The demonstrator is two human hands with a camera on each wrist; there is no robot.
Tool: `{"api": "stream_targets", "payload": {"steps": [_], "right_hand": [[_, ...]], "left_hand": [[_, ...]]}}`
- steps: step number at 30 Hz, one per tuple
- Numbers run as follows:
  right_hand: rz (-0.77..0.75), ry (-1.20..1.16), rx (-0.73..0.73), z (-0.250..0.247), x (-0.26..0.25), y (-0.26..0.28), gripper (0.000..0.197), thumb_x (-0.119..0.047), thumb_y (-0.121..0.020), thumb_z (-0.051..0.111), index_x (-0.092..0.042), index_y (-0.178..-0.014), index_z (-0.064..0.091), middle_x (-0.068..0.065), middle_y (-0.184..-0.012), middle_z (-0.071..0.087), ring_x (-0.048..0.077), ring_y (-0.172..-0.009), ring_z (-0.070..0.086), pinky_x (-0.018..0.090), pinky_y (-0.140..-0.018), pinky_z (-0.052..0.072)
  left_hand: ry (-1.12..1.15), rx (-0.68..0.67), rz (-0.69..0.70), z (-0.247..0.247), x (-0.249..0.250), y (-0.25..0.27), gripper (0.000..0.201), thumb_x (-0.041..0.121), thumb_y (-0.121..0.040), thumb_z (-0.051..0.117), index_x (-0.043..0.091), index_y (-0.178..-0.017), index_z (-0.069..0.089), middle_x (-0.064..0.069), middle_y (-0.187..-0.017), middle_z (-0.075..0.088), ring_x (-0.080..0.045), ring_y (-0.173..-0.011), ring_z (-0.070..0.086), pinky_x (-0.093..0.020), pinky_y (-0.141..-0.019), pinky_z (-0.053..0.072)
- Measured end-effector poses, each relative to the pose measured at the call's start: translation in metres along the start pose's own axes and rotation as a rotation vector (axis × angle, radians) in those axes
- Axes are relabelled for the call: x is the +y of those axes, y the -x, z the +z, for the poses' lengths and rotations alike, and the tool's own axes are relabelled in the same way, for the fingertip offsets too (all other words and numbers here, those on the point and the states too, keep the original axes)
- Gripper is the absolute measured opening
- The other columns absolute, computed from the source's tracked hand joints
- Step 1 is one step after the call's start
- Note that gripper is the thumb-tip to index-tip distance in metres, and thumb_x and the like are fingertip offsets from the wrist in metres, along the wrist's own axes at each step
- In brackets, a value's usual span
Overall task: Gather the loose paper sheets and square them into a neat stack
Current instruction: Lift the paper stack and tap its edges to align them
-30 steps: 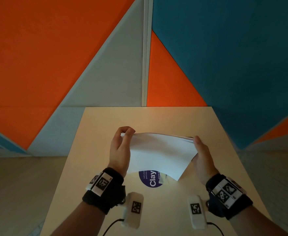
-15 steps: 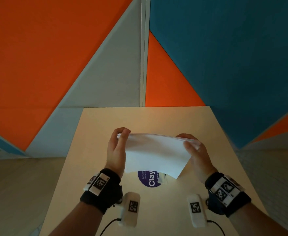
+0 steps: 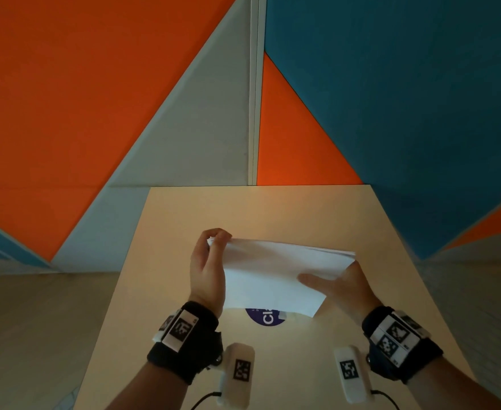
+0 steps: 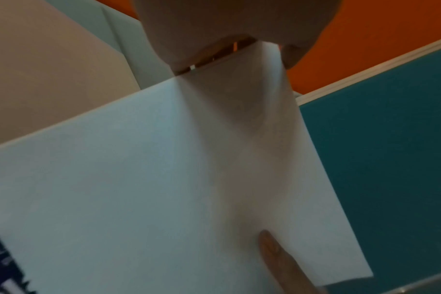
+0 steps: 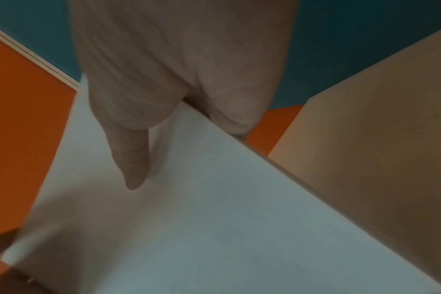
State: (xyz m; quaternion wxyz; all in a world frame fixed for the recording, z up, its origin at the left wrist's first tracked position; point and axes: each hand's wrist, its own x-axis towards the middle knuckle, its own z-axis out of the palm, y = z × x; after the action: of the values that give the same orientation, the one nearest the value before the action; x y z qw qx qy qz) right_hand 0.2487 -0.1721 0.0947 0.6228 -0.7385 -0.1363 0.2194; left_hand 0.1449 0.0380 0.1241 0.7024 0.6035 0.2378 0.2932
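Observation:
A bundle of white paper sheets [image 3: 273, 270] is held in the air above the light wooden table [image 3: 347, 217], tilted with its top edge away from me. My left hand [image 3: 210, 261] pinches the bundle's far left corner between curled fingers and thumb. My right hand [image 3: 338, 285] holds the right edge, thumb lying flat on the top sheet and the fingers hidden behind it. In the left wrist view the sheets [image 4: 164, 179] fill the frame, with the right thumb showing at the bottom. The right wrist view shows the sheets [image 5: 189, 218] under the thumb [image 5: 134, 159].
A round purple sticker [image 3: 265, 318] with white letters lies on the table under the sheets' near edge. Behind the table stands a wall of orange [image 3: 80, 99], grey and teal [image 3: 406, 99] panels. Floor shows on both sides of the table.
My right hand has slid from the bundle's top right corner down its right edge, and its thumb now lies flat on the top sheet. The left hand keeps its pinch.

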Motion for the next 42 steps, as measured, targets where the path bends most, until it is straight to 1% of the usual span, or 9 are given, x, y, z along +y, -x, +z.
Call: {"api": "stream_targets", "payload": {"steps": [5,11,17,22,26,31,35,39,42], "right_hand": [[0.032,-0.024,0.027,0.007,0.017,0.001,0.035,0.002,-0.072,0.082,-0.024,-0.093,0.07,-0.01,-0.087,0.078,0.009,-0.09,0.073,0.02,-0.069,0.057],[0.023,-0.018,0.034,0.008,0.019,0.003,0.035,-0.004,-0.07,0.085,-0.021,-0.097,0.072,-0.003,-0.093,0.079,0.009,-0.089,0.074,0.028,-0.079,0.058],[0.01,-0.033,0.038,0.01,0.018,0.002,0.036,-0.003,-0.07,0.085,-0.024,-0.096,0.07,-0.009,-0.09,0.079,0.006,-0.087,0.074,0.021,-0.071,0.057],[-0.004,-0.048,0.034,0.008,0.016,0.002,0.032,-0.001,-0.072,0.083,-0.023,-0.092,0.071,-0.012,-0.085,0.079,0.003,-0.083,0.074,0.017,-0.069,0.057],[0.01,-0.002,0.023,0.008,0.027,0.001,0.037,-0.002,-0.069,0.085,-0.026,-0.093,0.07,-0.013,-0.087,0.078,0.0,-0.086,0.073,0.019,-0.076,0.055],[0.018,-0.001,0.023,0.009,0.03,-0.001,0.028,-0.003,-0.074,0.081,-0.024,-0.091,0.072,-0.013,-0.085,0.078,0.002,-0.085,0.074,0.02,-0.075,0.055],[0.033,0.007,0.05,0.007,0.027,-0.011,0.023,-0.005,-0.074,0.082,-0.019,-0.088,0.072,0.001,-0.089,0.078,0.016,-0.088,0.074,0.031,-0.077,0.059],[0.013,0.091,0.051,0.009,0.026,-0.019,0.017,-0.018,-0.07,0.084,-0.016,-0.085,0.074,0.003,-0.085,0.078,0.019,-0.082,0.074,0.04,-0.077,0.058],[-0.018,0.085,0.02,0.015,0.025,-0.019,0.026,-0.029,-0.064,0.082,-0.02,-0.086,0.073,0.003,-0.085,0.077,0.021,-0.082,0.073,0.043,-0.077,0.058]], "left_hand": [[-0.021,-0.03,0.009,0.0,-0.001,-0.001,0.028,0.042,-0.079,0.054,0.015,-0.081,0.059,0.003,-0.076,0.059,-0.02,-0.079,0.055,-0.035,-0.077,0.041],[-0.014,-0.009,0.027,0.0,0.005,0.001,0.012,0.018,-0.091,0.054,0.012,-0.082,0.056,0.015,-0.063,0.056,-0.004,-0.061,0.051,-0.015,-0.059,0.042],[-0.039,-0.011,0.01,0.002,0.002,0.004,0.016,0.029,-0.085,0.053,0.015,-0.079,0.057,0.009,-0.071,0.056,-0.012,-0.073,0.052,-0.027,-0.073,0.04],[-0.01,0.016,-0.006,0.005,0.008,0.001,0.021,0.015,-0.096,0.047,0.007,-0.079,0.054,0.012,-0.059,0.054,-0.005,-0.056,0.052,-0.013,-0.052,0.042],[-0.051,0.007,-0.003,0.006,0.007,-0.001,0.021,0.011,-0.097,0.047,0.008,-0.077,0.055,0.015,-0.058,0.056,-0.001,-0.055,0.05,-0.011,-0.053,0.04],[-0.099,0.009,0.002,0.005,0.005,-0.009,0.011,0.019,-0.087,0.053,0.02,-0.078,0.059,0.01,-0.076,0.057,-0.008,-0.073,0.051,-0.02,-0.07,0.04],[-0.575,-0.026,0.309,0.003,0.02,-0.007,0.022,0.024,-0.09,0.047,0.027,-0.105,0.064,0.009,-0.114,0.063,-0.014,-0.118,0.053,-0.033,-0.102,0.038],[-1.01,-0.345,0.601,0.029,0.045,0.014,0.054,0.047,-0.092,0.038,0.025,-0.14,0.047,0.006,-0.152,0.04,-0.016,-0.148,0.021,-0.047,-0.12,0.009],[-1.218,-0.578,0.635,0.053,0.037,0.031,0.068,0.052,-0.091,0.038,0.022,-0.151,0.028,0.002,-0.16,0.025,-0.018,-0.151,0.011,-0.049,-0.121,0.001]]}}
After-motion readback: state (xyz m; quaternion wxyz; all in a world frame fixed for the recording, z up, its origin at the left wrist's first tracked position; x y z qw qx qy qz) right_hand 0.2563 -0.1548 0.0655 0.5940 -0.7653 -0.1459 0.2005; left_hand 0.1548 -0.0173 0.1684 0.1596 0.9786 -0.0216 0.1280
